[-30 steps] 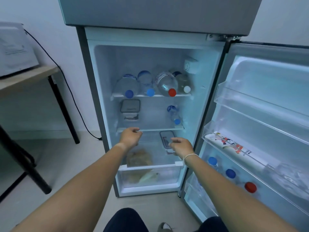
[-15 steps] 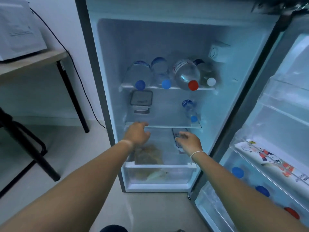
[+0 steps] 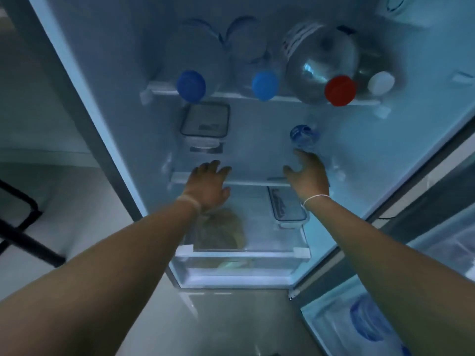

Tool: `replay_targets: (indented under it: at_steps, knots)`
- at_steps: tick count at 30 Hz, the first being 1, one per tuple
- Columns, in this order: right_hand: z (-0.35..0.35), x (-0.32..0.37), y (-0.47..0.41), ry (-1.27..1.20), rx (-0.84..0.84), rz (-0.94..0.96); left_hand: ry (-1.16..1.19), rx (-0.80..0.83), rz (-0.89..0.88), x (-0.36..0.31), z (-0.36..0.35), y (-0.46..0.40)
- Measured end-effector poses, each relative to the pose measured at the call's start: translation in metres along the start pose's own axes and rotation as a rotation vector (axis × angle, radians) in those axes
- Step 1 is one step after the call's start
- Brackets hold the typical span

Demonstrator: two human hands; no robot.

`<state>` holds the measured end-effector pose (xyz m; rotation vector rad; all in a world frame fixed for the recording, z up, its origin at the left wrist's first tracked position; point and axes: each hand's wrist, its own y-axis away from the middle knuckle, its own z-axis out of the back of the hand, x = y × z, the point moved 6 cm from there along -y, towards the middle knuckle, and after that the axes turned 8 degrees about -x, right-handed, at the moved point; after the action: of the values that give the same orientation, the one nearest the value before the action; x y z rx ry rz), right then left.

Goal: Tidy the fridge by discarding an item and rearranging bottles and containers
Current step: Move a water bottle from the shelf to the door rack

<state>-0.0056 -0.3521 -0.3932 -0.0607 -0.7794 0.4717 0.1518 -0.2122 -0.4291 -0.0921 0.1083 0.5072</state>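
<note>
The fridge stands open. My left hand point(image 3: 208, 185) is open over the front edge of the middle shelf point(image 3: 252, 183), below a grey-lidded container point(image 3: 204, 123). My right hand point(image 3: 308, 176) is open too, its fingers spread just below a small blue-labelled bottle point(image 3: 303, 136) lying on that shelf; whether they touch it I cannot tell. Several bottles lie on the top shelf with caps forward: dark blue point(image 3: 191, 86), light blue point(image 3: 265, 85), red point(image 3: 339, 90), white point(image 3: 381, 82). A second lidded container point(image 3: 288, 206) and a brownish bagged item point(image 3: 218, 232) sit on the shelf below my hands.
A clear crisper drawer point(image 3: 241, 268) sits at the bottom of the fridge. The open door point(image 3: 424, 191) stands at the right, with a blue-capped bottle point(image 3: 370, 322) in its lower rack. Black table legs point(image 3: 23, 227) stand on the floor at the left.
The view has moved in close to the fridge. Both hands have risen from the lower shelf to the middle shelf, the right one reaching up toward the small bottle.
</note>
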Motion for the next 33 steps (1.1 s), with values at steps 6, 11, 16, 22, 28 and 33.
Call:
replay_targets:
  at_steps: [6, 11, 16, 22, 28, 33]
  knots:
    - [-0.019, -0.017, -0.044, 0.218, -0.055, 0.012, -0.068, 0.074, 0.053, 0.032, -0.033, -0.006]
    - [-0.029, -0.029, -0.064, 0.327, -0.09, -0.045, -0.073, -0.002, 0.021, 0.039, -0.041, 0.0]
    - [-0.033, -0.034, -0.073, 0.426, -0.128, -0.072, -0.117, 0.0, 0.006, 0.04, -0.043, 0.001]
    - [-0.037, -0.044, -0.075, 0.298, -0.103, -0.227, -0.115, -0.019, -0.006, 0.041, -0.044, 0.001]
    - [-0.033, -0.043, -0.064, 0.175, -0.08, -0.338, -0.12, -0.02, -0.015, 0.041, -0.045, 0.002]
    - [-0.026, -0.042, -0.045, -0.179, -0.119, -0.518, -0.144, 0.064, -0.03, 0.04, -0.037, -0.002]
